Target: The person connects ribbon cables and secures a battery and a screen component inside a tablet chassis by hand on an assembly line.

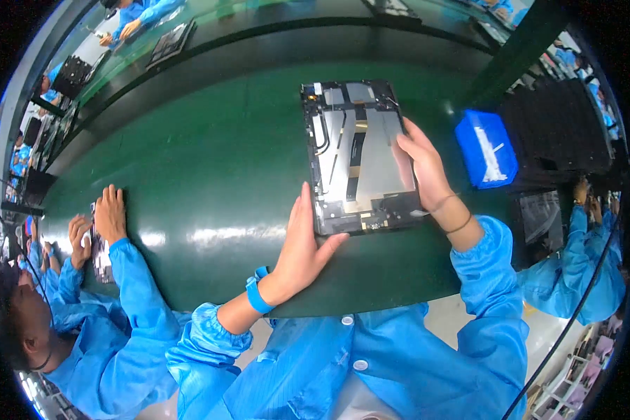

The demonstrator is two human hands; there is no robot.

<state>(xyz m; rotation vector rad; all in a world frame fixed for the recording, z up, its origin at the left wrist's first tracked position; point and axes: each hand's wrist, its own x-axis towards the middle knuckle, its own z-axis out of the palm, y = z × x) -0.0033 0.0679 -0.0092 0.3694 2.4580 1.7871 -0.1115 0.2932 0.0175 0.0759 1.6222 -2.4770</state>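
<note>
An opened tablet (381,157) is held upright over the green bench, its inner side showing a silver plate, black flat cables and small boards along the ends. My left hand (304,241) presses the lower left edge, with the thumb over the bottom corner. On the tablet's right edge, my right hand (427,161) grips with the thumb on the front and fingers behind. A blue band (257,290) circles my left wrist. The fingers behind the tablet are hidden.
A blue bin (488,150) with white strips stands to the right, beside stacked black trays (556,129). A co-worker (119,280) handles another device at the left. A green shelf (259,31) crosses the back; a dark post (518,52) rises at the right.
</note>
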